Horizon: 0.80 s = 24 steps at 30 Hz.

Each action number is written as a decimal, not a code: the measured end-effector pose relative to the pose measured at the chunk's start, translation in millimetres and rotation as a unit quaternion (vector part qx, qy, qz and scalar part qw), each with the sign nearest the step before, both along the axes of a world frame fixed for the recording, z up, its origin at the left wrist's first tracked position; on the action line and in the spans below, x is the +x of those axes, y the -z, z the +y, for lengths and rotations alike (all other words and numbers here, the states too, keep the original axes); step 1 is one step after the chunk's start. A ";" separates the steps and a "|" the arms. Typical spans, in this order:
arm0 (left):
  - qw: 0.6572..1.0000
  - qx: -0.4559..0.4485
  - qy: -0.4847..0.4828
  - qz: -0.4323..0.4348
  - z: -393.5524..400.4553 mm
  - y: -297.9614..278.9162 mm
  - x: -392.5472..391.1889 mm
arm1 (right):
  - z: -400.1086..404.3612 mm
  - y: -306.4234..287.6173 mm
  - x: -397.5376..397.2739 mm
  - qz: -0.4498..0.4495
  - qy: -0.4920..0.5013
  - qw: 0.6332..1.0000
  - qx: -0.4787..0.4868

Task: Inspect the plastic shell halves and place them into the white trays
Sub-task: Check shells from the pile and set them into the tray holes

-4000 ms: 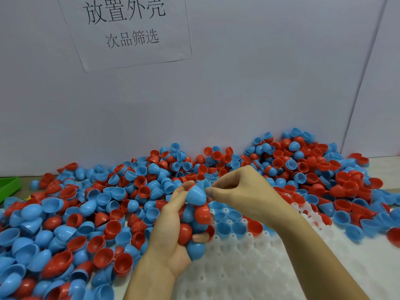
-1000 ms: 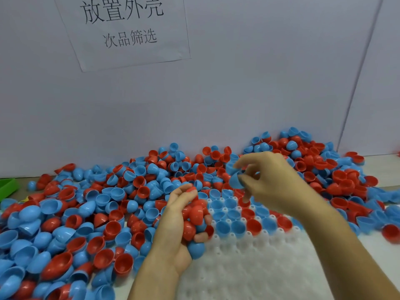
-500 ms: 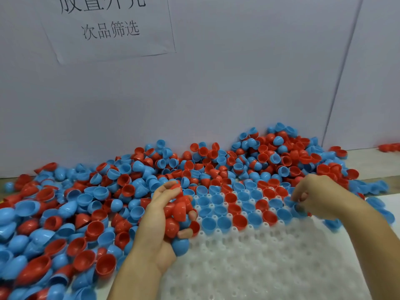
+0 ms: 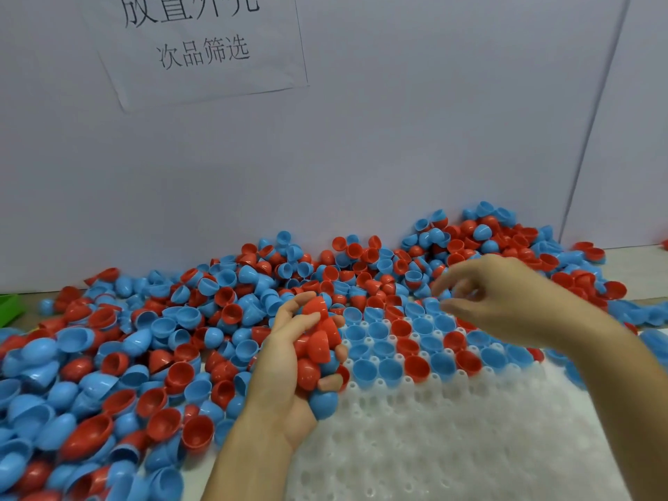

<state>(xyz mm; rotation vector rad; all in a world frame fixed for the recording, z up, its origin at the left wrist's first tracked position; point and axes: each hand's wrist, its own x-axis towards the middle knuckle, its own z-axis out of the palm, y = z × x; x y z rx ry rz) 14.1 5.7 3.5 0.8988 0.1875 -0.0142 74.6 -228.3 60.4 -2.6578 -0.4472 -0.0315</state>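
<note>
Left hand: your left hand (image 4: 289,370) sits centre frame, fingers curled round a stacked handful of shells (image 4: 318,350), mostly red with a blue one at the bottom.
Top of the stack: the red shell (image 4: 315,307) at the upper end pokes out above your fingers, dome up and leaning to the right of frame. That's the one on offer.
Right hand: your right hand (image 4: 506,301) hovers right of centre, over the filled rows, fingers loosely spread and a bit blurred. I can't make out anything held in it.
Key relation: the stack lies to the left of your right fingertips and slightly lower in frame, with a clear gap between. It runs lower right to upper left along your left palm, so the top shell is the nearest to your right hand.
Tray: the white tray (image 4: 452,446) fills the lower right; its upper rows hold blue and red shells, open side up, and the rows nearer you show bare sockets.
Next free sockets: just below the filled rows, right beside your left hand.
Loose pile: unsorted shells (image 4: 144,338) spread across the left and along the wall (image 4: 397,139).
Judgement: right hand to pick, left to feed.
</note>
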 end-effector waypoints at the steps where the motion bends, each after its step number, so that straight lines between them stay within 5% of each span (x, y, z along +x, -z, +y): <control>1: 1.000 0.004 -0.001 -0.004 -0.2 0.1 0.0 | 18.5 -3.6 -7.5 0.014 -0.043 0.998 0.047; 5: 1.000 0.013 -0.001 -0.023 -0.7 -1.0 -1.2 | 79.7 5.7 -28.0 0.040 -0.124 0.984 0.124; 14: 0.998 0.026 0.026 -0.048 -1.5 -2.0 -1.2 | 90.6 23.5 -20.6 -0.040 -0.050 0.974 0.218; 18: 0.993 0.076 0.054 -0.069 2.1 -2.4 -3.7 | 90.0 28.5 -20.4 -0.037 -0.080 0.973 0.214; 24: 0.994 0.078 0.036 -0.062 4.3 -6.4 -5.8 | 86.7 22.4 -20.4 -0.001 -0.062 0.940 0.335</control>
